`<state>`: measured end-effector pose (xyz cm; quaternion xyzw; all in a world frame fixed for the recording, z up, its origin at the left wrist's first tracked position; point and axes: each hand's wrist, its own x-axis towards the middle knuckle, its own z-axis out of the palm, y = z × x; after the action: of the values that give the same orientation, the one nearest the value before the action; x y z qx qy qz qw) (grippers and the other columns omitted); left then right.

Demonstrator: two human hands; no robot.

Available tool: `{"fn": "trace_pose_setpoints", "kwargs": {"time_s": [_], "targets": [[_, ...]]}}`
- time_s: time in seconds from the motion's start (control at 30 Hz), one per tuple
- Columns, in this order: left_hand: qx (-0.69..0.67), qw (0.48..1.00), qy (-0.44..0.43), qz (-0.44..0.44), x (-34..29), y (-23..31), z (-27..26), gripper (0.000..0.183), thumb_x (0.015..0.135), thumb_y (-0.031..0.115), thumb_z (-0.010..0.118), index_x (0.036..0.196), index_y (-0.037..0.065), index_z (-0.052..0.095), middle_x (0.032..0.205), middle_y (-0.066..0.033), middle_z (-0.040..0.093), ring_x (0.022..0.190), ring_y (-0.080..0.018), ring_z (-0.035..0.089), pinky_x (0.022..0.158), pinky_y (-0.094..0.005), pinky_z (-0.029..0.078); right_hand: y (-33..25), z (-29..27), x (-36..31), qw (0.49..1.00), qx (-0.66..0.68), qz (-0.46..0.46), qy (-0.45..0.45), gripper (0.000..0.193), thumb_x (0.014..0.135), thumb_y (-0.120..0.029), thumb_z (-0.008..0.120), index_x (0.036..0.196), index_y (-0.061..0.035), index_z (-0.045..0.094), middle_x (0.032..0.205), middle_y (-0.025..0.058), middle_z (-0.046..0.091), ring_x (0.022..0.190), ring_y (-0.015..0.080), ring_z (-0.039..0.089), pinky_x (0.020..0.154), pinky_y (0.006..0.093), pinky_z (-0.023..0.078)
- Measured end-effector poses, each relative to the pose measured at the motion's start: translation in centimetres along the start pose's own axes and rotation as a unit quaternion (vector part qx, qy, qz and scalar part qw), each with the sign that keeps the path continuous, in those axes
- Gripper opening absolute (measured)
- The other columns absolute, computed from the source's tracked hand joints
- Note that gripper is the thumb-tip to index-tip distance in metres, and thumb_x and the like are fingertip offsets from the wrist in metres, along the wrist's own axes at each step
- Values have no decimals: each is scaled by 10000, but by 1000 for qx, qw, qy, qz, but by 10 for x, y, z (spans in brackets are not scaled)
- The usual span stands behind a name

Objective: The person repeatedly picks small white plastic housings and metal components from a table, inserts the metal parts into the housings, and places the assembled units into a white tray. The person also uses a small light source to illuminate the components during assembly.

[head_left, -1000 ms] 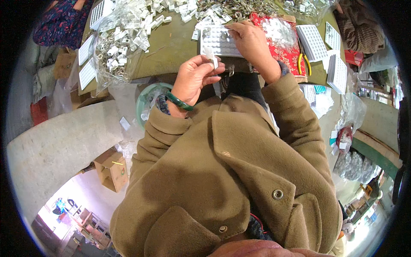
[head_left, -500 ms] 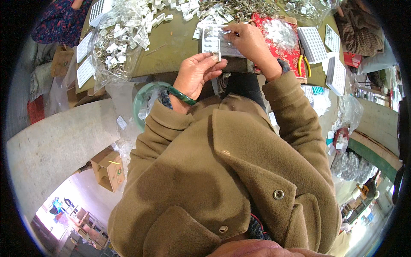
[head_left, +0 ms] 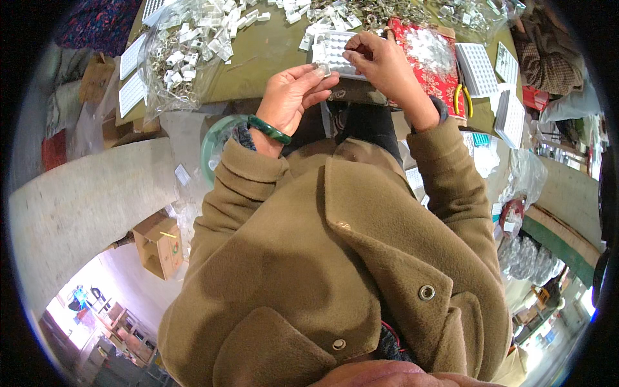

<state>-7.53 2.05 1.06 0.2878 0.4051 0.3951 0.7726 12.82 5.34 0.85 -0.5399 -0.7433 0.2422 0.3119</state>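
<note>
My left hand (head_left: 287,100) pinches a small clear-and-white plastic piece (head_left: 322,68) between thumb and fingers, just off the near left corner of a white tray (head_left: 332,46). The tray has rows of round spots and lies at the table's near edge. My right hand (head_left: 390,68) hangs over the tray's right side, its thumb and fingers drawn together. Whatever those fingertips hold, if anything, is too small to make out. To the right of this hand, a red patterned cloth (head_left: 446,84) bears a heap of small clear pieces (head_left: 429,51).
Loose clear-and-white plastic pieces (head_left: 219,32) cover the far left, beside a plastic bag (head_left: 174,74) of metal and plastic parts. Yellow-handled pliers (head_left: 463,102) lie on the cloth's right edge. Stacked white trays (head_left: 477,69) stand farther right. A green basin (head_left: 216,145) is below the table.
My left hand has lifted slightly, and the piece in it is now turned differently. My right hand has drawn back from the tray's far part toward its right side.
</note>
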Motion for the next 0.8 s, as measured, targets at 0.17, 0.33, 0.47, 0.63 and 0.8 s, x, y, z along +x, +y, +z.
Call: {"fn": "trace_pose_setpoints", "kwargs": {"time_s": [0.17,0.33,0.47,0.63,0.8], "targets": [[4,1000,6,-4,-1,-3,3,233,932,99,554,1124,-28,585,1028,-117,662,915,-159,661,737,-220,568,-28,5,-19,996,83,-35,7,166,836,-124,657,957,-29,596,780,100,627,655,178,608,605,296,483],[30,999,18,-2,-6,-4,2,236,922,76,560,1125,-41,587,1040,-102,652,877,-139,649,754,-226,561,-36,17,-27,995,57,-66,42,120,822,-79,637,911,-29,574,760,119,605,675,213,609,597,311,472],[13,1000,16,-12,-10,-9,-7,236,915,71,574,1120,-46,588,1035,-92,650,865,-132,645,750,-224,559,-33,28,-31,991,134,-1,16,77,776,-81,640,834,-31,630,774,137,620,719,324,623,628,374,494],[-58,998,29,-1,-2,-17,-13,224,912,90,591,1111,-13,600,1005,-79,660,852,-111,644,718,-201,559,-27,31,-29,988,134,-62,39,131,798,-78,637,913,-42,689,777,132,645,669,273,644,600,338,505],[-42,998,47,9,2,-4,-16,173,922,128,583,1062,32,616,963,-62,677,806,-87,646,630,-163,538,-19,26,-4,951,301,63,20,200,885,-174,613,1025,-57,695,805,137,684,597,161,653,585,296,514]]}}
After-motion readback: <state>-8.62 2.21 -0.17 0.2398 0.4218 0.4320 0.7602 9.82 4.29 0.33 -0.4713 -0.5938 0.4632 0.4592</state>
